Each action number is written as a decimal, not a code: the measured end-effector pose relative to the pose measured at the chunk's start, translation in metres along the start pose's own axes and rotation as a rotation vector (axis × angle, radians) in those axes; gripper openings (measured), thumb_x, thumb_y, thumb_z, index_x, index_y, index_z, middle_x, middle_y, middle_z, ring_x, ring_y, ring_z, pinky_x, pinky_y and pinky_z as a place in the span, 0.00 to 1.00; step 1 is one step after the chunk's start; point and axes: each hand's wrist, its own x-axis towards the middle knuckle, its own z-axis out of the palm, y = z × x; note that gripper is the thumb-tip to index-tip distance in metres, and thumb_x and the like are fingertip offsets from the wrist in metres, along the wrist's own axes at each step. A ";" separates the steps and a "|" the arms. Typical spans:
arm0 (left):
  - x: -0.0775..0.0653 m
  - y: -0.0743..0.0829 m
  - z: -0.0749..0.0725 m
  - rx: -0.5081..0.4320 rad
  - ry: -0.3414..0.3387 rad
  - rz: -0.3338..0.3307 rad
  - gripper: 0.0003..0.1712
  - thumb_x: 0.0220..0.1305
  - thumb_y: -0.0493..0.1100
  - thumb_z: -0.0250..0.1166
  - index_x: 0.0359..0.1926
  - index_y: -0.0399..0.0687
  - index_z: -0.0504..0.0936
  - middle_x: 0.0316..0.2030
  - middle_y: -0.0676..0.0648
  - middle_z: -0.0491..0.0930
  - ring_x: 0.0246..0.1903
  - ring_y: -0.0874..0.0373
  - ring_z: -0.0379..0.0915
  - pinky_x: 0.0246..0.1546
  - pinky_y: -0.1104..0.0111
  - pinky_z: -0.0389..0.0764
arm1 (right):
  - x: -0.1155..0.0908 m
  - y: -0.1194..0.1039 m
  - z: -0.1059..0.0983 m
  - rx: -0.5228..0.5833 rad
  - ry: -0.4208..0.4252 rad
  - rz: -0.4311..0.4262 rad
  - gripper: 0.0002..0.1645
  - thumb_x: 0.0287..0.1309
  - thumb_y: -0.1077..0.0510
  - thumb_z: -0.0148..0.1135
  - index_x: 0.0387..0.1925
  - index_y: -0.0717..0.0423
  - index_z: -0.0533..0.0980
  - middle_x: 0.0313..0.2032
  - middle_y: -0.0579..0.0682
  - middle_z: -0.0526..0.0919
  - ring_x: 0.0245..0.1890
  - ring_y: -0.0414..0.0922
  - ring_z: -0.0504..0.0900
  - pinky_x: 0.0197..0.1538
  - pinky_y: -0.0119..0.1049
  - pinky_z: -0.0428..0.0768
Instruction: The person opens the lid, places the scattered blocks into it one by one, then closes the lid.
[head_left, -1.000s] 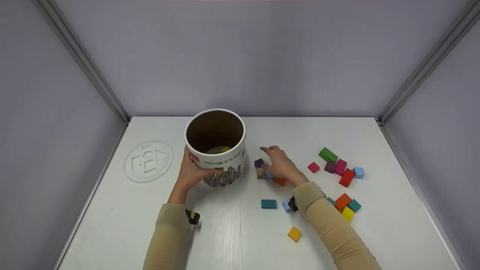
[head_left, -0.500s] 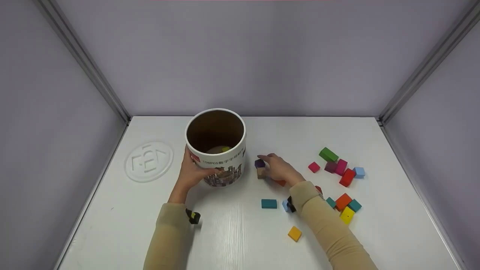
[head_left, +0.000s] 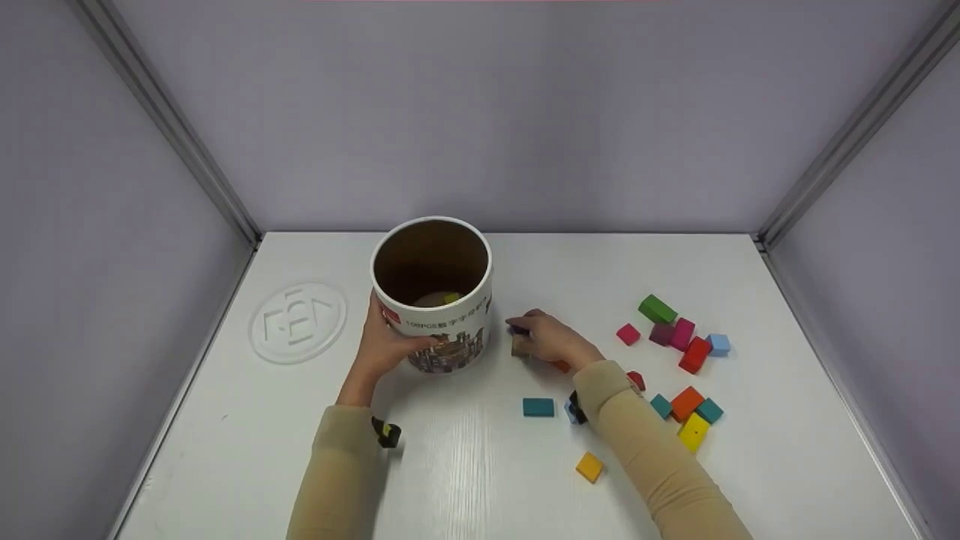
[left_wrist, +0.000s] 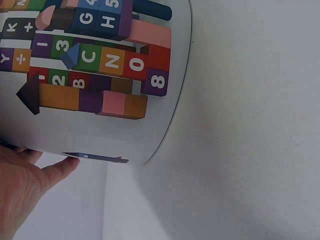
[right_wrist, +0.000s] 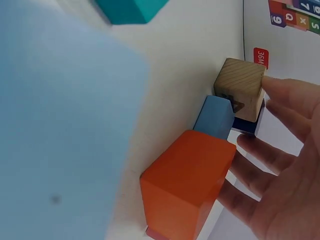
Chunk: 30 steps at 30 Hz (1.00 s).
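Observation:
My left hand point(head_left: 381, 346) grips the side of a tall white toy-block bucket point(head_left: 450, 326), its thumb lying across the printed front. The bucket stands upright with its top uncovered, and a bit of yellow shows at its bottom. In the left wrist view, printed letter blocks cover the bucket's wall point(left_wrist: 100, 130). Just right of it, my right hand point(head_left: 553, 337) reaches down over a small cluster of blocks. In the right wrist view its thumb touches a plain wooden cube point(right_wrist: 239, 82), with the forefinger beside a dark purple block point(right_wrist: 246, 126). A blue block point(right_wrist: 214, 117) and an orange block point(right_wrist: 187, 165) lie alongside.
A clear round lid point(head_left: 297, 322) lies left of the bucket. Near the right forearm are a teal block point(head_left: 538, 407) and a yellow-orange block point(head_left: 589, 467). Several more coloured blocks, including a green block point(head_left: 657, 309), are scattered to the right. Grey walls point(head_left: 480, 112) enclose the table.
My right hand has come down and slightly left onto the cluster, its fingers now covering much of the dark purple block. The left hand and bucket have stayed put.

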 end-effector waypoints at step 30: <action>0.002 0.002 -0.001 -0.007 -0.010 0.012 0.74 0.29 0.39 0.87 0.74 0.41 0.48 0.66 0.40 0.65 0.65 0.41 0.60 0.69 0.53 0.58 | 0.012 0.007 -0.004 0.040 0.044 -0.005 0.11 0.70 0.58 0.57 0.51 0.58 0.76 0.41 0.51 0.79 0.42 0.47 0.76 0.53 0.45 0.79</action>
